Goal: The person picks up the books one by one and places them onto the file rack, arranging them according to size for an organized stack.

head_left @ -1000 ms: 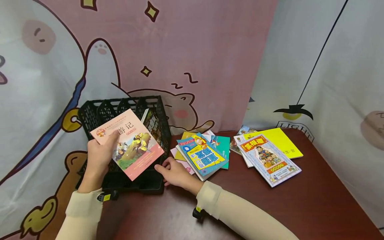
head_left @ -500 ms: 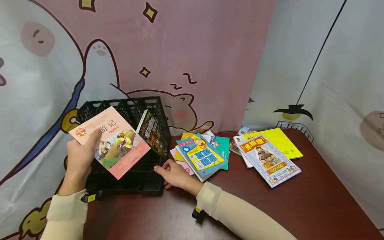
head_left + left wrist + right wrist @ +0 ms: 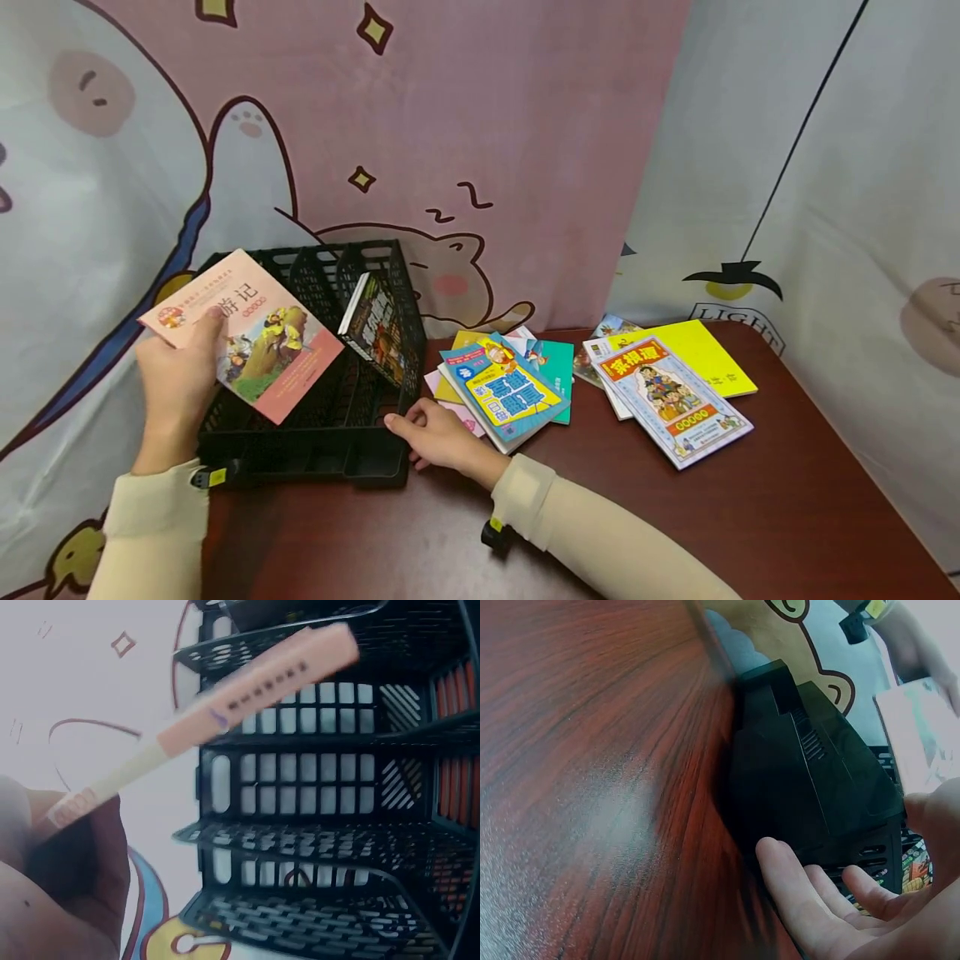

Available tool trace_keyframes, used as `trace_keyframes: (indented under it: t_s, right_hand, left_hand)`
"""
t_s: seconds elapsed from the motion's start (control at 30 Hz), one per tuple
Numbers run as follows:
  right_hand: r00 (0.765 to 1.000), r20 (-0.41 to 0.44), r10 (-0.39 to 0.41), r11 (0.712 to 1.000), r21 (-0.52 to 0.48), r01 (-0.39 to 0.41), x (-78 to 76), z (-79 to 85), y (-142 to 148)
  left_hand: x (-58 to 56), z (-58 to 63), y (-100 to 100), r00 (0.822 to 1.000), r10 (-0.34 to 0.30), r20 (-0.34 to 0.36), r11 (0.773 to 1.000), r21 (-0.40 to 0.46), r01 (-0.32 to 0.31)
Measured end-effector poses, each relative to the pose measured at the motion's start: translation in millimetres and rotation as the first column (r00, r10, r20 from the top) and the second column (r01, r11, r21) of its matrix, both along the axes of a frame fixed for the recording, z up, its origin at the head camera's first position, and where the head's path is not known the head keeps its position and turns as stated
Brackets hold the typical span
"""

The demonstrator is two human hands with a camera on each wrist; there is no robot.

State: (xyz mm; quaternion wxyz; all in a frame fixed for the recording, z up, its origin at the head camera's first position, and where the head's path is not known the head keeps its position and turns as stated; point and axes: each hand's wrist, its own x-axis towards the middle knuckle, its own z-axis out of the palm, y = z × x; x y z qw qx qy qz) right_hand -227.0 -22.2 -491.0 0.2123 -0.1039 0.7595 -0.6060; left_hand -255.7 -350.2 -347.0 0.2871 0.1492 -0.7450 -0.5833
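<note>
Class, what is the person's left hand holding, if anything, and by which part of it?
The left hand holds the pink book by its left edge, thumb across its front.

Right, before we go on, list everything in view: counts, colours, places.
Pink book: 1, pink, in the left hand
Black rack: 1, black, on the table
Dark book: 1, mostly black, leaning in the rack's rightmost compartment
Blue-and-yellow book: 1, blue and yellow, right of the rack
Teal book: 1, teal, partly beneath it
Cartoon-cover book: 1, pale with red title, farthest right
Yellow book: 1, bright yellow, partly beneath that
Other covers: count unclear, mixed colours, overlapped
Table: 1, red-brown
Backdrop: pink and white, behind
Hands: 2, left gripping the pink book, right hand at the rack's near right corner
Sleeves: 2, cream
Wrist devices: 2, black and yellow
</note>
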Motion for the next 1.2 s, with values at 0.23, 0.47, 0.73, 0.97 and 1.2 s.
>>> trace_keyframes:
  t_s: [0.23,0.47,0.73,0.97,1.2]
  right_hand:
    - [1.0,-0.012,-0.009,1.0,0.003,0.009,1.4,-1.0,-1.7]
    - [0.999,-0.021,-0.024,0.999,0.02,0.024,4.4,2.2,-1.5]
    - [0.999,-0.031,-0.026,0.999,0.04,0.027,5.6,1.6,-2.4]
    - [0.999,-0.033,-0.02,0.999,0.037,0.022,5.2,-2.4,-2.7]
    - [1.0,-0.022,-0.013,0.999,0.035,0.014,3.5,-0.4,-2.2]
  left_hand:
    - [-20.1,-22.6,28.1,0.98,0.104,-0.172,0.835,-0.521,-0.179]
    - [-40.2,-39.7,66.0,0.962,0.032,-0.271,0.754,-0.626,-0.202]
    - [-58.5,-58.2,95.3,0.965,0.06,-0.256,0.785,-0.585,-0.204]
    - [-64.3,-67.1,97.5,0.986,-0.003,-0.168,0.823,-0.56,-0.093]
    - [-63.5,-73.0,93.7,0.991,-0.127,-0.048,0.798,-0.598,0.073]
